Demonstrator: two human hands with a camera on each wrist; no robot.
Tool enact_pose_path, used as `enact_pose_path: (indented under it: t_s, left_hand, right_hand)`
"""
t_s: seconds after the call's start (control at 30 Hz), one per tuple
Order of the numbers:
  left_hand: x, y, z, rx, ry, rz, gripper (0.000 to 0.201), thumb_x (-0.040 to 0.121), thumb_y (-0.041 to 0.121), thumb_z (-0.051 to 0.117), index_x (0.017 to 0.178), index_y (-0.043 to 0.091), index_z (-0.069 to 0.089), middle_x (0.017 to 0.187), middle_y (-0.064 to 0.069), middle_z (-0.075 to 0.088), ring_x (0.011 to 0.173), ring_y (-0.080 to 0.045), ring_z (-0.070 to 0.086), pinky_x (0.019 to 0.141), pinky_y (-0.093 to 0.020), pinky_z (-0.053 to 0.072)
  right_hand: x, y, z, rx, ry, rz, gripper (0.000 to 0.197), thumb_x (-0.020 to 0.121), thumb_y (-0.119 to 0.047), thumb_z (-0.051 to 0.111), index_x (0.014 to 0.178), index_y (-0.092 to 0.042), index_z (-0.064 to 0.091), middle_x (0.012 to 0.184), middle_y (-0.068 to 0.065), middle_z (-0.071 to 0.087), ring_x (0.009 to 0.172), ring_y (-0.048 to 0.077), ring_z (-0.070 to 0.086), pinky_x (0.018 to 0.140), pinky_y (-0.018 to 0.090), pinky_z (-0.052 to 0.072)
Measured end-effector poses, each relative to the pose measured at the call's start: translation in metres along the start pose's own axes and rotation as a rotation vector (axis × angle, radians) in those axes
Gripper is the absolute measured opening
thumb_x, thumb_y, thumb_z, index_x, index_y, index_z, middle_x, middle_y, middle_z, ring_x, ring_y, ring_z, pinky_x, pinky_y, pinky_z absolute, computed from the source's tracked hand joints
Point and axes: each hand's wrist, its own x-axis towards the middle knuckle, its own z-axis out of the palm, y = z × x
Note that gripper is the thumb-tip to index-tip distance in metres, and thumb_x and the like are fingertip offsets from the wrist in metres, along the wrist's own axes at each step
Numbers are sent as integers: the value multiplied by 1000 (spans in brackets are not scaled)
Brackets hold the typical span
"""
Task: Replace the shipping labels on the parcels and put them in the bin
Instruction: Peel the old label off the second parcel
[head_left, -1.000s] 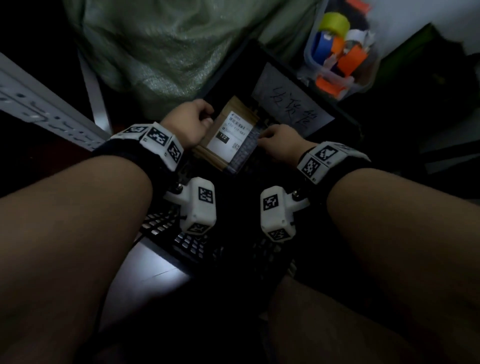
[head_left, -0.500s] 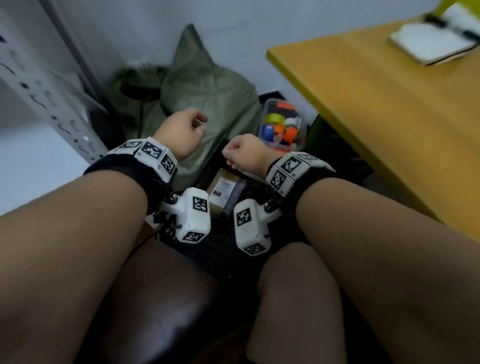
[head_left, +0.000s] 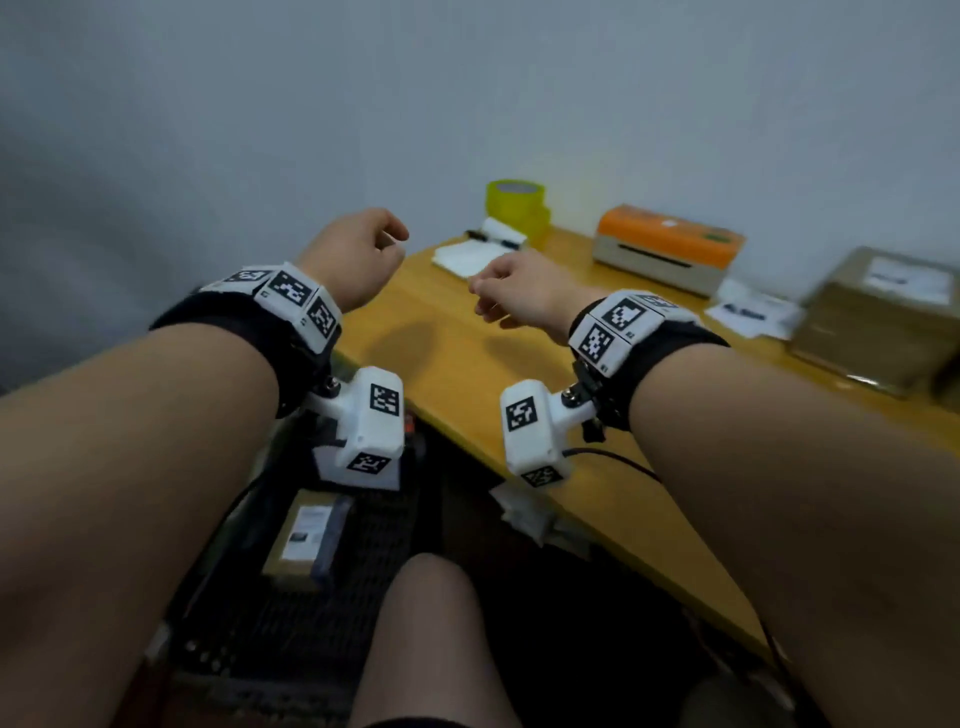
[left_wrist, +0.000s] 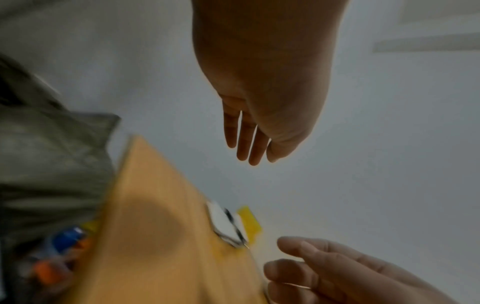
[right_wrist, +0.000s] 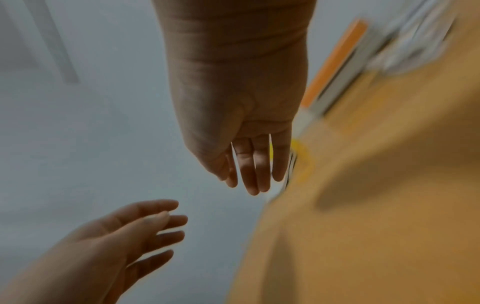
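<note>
Both hands hang in the air over the left end of the wooden table (head_left: 519, 415), empty. My left hand (head_left: 358, 254) has loosely relaxed fingers; the left wrist view shows its fingers (left_wrist: 246, 144) hanging free. My right hand (head_left: 514, 296) is also relaxed, its fingers (right_wrist: 254, 174) extended and holding nothing. Below, a small brown parcel (head_left: 304, 535) with a white label lies in the dark mesh bin (head_left: 311, 639) by my knee. A larger brown parcel (head_left: 878, 317) with a label on top stands at the table's right.
An orange-topped label printer (head_left: 667, 249) sits at the back of the table, loose printed labels (head_left: 753, 312) beside it. A yellow-green tape roll (head_left: 517, 205) and a white pad with a pen (head_left: 478, 249) lie at the far left corner. My knee (head_left: 431, 623) is below.
Both hands let go of the small parcel in the bin and rose up over the table. My view swung up from the bin to the tabletop.
</note>
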Motion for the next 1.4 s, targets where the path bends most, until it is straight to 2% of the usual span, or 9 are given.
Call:
enact_pose_path:
  t_s: [0.3,0.47,0.6,0.73,0.8,0.93,1.17,1.3,1.4]
  left_hand:
    - [59,174,96,-128,-172,283,26,96,20,47,118,12,57,114,-9,60,90,-26,58,73,-33,46]
    - [90,235,171,-192,-274,354,26,95,20,48,117,11,58,114,-9,59,92,-18,52,78,-27,41]
    - [119,282,232,-220,-388,407,29,96,24,47,120,10,55,115,-8,61,98,-20,55,80,-28,42]
    - [145,321,268,-207,-538,355,35,97,29,45,127,12,48,118,-6,57,92,-21,58,74,-31,48]
    - [151,335,277,-171,-651,309,42,97,33,45,134,13,42,130,-7,52,96,-23,58,74,-32,48]
    - [149,354,286,-43,-899,208,58,99,38,39,147,10,23,150,-13,34,133,-29,40,106,-38,34]
    - [134,354,282,-159,-1050,-17,48,97,34,46,139,10,40,135,-12,51,120,-28,50,98,-35,41]
    - [134,341,262,-83,-1105,-14,59,93,44,50,139,9,39,133,-14,53,116,-30,54,98,-43,46]
    - [130,327,253,-22,-1101,40,59,91,45,51,135,7,41,129,-14,54,112,-30,56,95,-41,48]
  right_hand:
    - [-57,87,-197,-86,339,183,19,94,-9,51,96,3,65,86,17,64,78,23,59,69,34,50]
    - [-62,142,-258,-157,469,279,22,93,-11,52,103,3,66,101,16,68,88,22,61,77,31,51]
    - [-59,186,-302,-316,582,349,23,93,-11,48,105,-8,67,110,7,65,102,20,57,87,30,46]
    - [-51,208,-341,-439,621,493,29,90,-13,46,115,-14,62,123,8,60,106,26,58,90,36,49]
    - [-51,211,-351,-443,586,549,33,89,-14,47,120,-15,59,131,10,54,109,27,57,89,38,51]
    - [-58,217,-352,-404,351,728,45,95,-21,46,139,-11,41,144,15,37,128,33,41,103,41,41]
    - [-73,199,-349,-339,80,858,51,96,-11,41,145,-11,30,153,19,14,136,37,31,112,41,31]
    - [-87,166,-341,-382,-67,864,35,95,-9,40,130,-8,48,129,15,39,114,29,47,101,34,41]
    - [-100,149,-325,-418,-87,830,28,93,-8,44,118,-5,56,110,12,44,109,29,49,95,31,41]
